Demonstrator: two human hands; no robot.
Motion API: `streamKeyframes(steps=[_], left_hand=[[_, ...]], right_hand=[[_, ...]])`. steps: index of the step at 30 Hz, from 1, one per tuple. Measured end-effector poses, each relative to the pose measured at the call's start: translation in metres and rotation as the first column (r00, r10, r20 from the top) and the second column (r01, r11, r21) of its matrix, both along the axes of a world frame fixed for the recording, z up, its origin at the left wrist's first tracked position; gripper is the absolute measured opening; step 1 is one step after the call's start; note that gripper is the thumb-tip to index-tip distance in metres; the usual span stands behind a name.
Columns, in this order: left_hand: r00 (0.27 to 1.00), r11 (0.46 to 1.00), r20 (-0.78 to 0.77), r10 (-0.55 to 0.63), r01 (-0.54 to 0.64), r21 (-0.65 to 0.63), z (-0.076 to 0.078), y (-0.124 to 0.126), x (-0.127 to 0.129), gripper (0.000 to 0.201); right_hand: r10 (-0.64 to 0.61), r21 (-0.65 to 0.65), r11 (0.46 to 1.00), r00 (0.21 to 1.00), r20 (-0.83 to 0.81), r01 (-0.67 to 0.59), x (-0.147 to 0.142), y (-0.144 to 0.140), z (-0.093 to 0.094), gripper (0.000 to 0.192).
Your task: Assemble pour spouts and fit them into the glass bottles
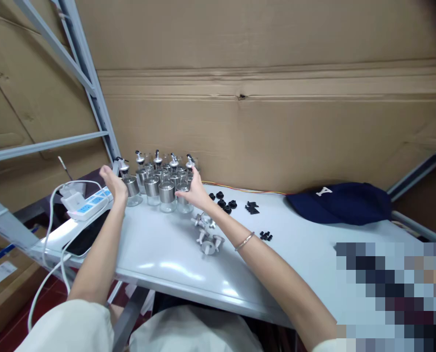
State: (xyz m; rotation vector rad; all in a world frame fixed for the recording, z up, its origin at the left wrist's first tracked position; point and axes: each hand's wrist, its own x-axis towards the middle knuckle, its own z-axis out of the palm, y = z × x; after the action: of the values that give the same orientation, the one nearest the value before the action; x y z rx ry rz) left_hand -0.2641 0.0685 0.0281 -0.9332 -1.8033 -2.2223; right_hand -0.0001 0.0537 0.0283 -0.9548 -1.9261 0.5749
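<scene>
Head view: glass dispenser bottles (159, 183) clustered at desk (159, 254) far-left edge. Your left hand (114, 185) and right hand (195, 191) flank the cluster, grip open, palms touching outer bottles. Press evenly inward; keep them upright.

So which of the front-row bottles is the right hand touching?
The rightmost bottle in the front row: the right hand rests against its right side. The other front bottles stand to its left, toward the left hand.
</scene>
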Motion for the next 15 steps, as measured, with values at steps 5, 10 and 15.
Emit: streamKeyframes(steps=[5, 10, 15], left_hand=[[0.998, 0.993, -0.035, -0.059, 0.056, -0.1, -0.027, 0.004, 0.023, 0.036], [0.973, 0.988, -0.221, -0.071, 0.038, -0.148, -0.04, 0.004, 0.039, 0.038], [0.893, 0.998, -0.449, 0.037, -0.056, -0.029, -0.038, -0.002, 0.039, 0.066]], right_hand=[[-0.165, 0.009, 0.986, 0.983, 0.085, 0.165, -0.015, -0.014, -0.003, 0.115], [-0.31, 0.139, 0.948, 0.927, 0.211, 0.285, -0.023, -0.019, -0.002, 0.102], [-0.296, 0.162, 0.95, 0.937, 0.187, 0.268, -0.002, -0.015, -0.001, 0.104]])
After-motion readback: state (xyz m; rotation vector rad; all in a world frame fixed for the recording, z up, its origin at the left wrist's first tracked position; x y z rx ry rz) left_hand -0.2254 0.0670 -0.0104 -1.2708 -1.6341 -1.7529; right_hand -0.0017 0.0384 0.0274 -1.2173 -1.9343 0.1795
